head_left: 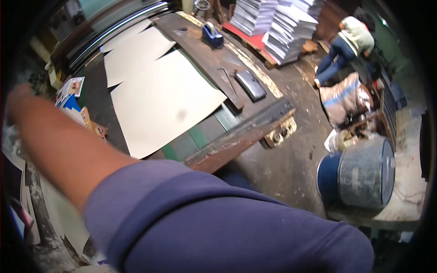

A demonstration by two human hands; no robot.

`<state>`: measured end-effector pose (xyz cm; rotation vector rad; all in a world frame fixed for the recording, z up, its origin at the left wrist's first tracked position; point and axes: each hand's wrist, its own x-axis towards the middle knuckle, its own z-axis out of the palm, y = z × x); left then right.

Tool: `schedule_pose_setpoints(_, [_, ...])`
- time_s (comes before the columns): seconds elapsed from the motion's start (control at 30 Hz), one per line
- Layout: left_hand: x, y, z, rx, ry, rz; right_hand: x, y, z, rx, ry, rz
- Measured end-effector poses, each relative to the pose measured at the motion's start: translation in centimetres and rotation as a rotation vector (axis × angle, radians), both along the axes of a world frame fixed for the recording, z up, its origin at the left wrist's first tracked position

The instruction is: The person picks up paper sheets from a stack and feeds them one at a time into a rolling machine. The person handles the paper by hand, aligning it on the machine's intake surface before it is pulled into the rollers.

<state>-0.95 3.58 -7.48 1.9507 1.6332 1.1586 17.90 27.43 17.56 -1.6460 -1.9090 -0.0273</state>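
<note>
While the left arm stretches out to the far left, the large pale grey card sheets (159,91) lie fanned on the dark desk (98,98).

Head view: the forearm and blue sleeve (218,223) fill the foreground, and the left hand (18,98) is blurred at the rim, so I cannot tell whether it is spread or pinching; the right hand is out of sight. Nearest it lie small colourful printed cards (70,88). This looks like a reach; the next move likely calls for a clear grip. Farther off sit a blue tape dispenser (212,35), stacked white paper piles (277,25) and a blue drum (362,173).
</note>
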Motion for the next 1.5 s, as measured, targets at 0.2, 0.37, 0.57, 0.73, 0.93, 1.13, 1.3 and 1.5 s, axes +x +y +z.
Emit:
schedule_pose_setpoints(0.2, [-0.5,-0.6,0.9,-0.017,0.024,0.018,8.2,1.5,-25.6,0.050,0.159,-0.024])
schedule_pose_setpoints(0.37, [1.7,-1.5,1.8,0.009,0.123,-0.017,21.3,-0.9,-37.9,-0.370,-0.190,-0.040])
schedule_pose_setpoints(0.57, [1.0,-2.1,2.5,-0.074,0.072,0.078,34.1,-4.4,-37.2,-0.722,-0.190,-0.701])
schedule_pose_setpoints(0.73, [0.4,-0.4,1.1,0.160,-0.856,0.320,33.1,-10.1,-36.8,-0.204,0.408,-0.308])
schedule_pose_setpoints(0.93, [4.1,-4.7,4.9,0.272,0.131,-0.331,20.7,-24.1,-28.1,-0.657,1.290,0.496])
schedule_pose_setpoints(1.13, [3.2,-6.6,6.8,0.221,0.630,-0.693,14.6,-32.1,-27.9,-0.783,1.639,0.328])
schedule_pose_setpoints(1.3, [0.1,-2.2,6.0,0.264,0.500,-0.508,12.1,-39.1,-34.4,-0.710,1.908,0.069])
schedule_pose_setpoints(1.5, [-2.5,0.6,3.8,0.017,0.064,-0.408,9.0,-44.7,-37.6,-0.779,1.929,-0.102])
